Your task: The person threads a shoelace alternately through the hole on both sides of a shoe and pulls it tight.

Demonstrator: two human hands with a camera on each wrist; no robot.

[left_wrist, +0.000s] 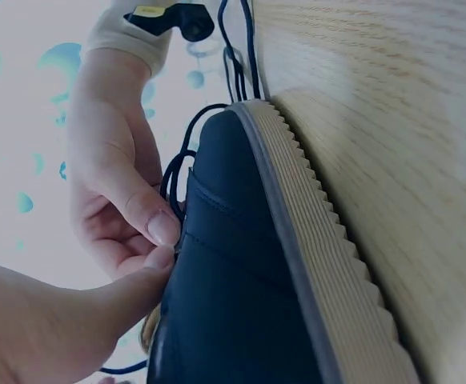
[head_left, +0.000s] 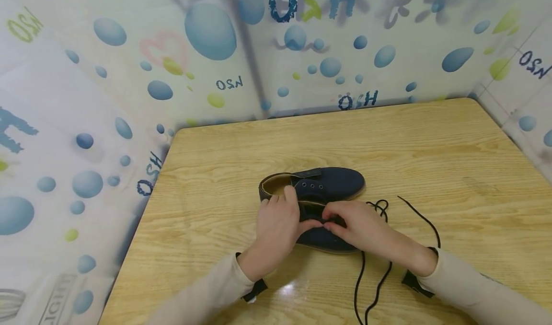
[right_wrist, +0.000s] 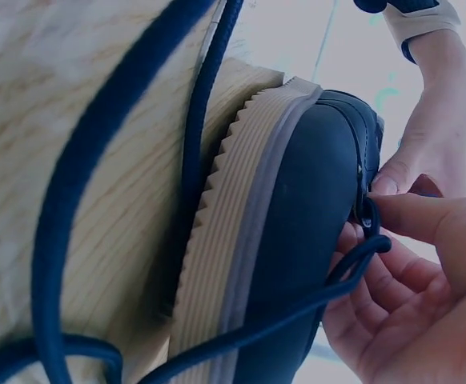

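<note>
A navy shoe (head_left: 332,181) with a ribbed tan sole lies on its side on the wooden table (head_left: 431,147), toe to the right. My left hand (head_left: 279,220) holds its near eyelet flap, index finger laid along the collar, thumb (left_wrist: 137,290) pressed to the flap. My right hand (head_left: 358,226) pinches the black lace (head_left: 379,272) right at an eyelet. In the right wrist view the lace (right_wrist: 81,176) loops from the eyelet across my right hand (right_wrist: 409,304), with my left hand (right_wrist: 433,136) behind the shoe (right_wrist: 297,240). The left wrist view shows the shoe (left_wrist: 241,280) and my right hand (left_wrist: 113,184).
Loose lace trails over the table to the right of the shoe and down to the near edge. A sheet printed with blue bubbles (head_left: 207,32) walls the table at the back and both sides. Bare wood lies left, right and behind the shoe.
</note>
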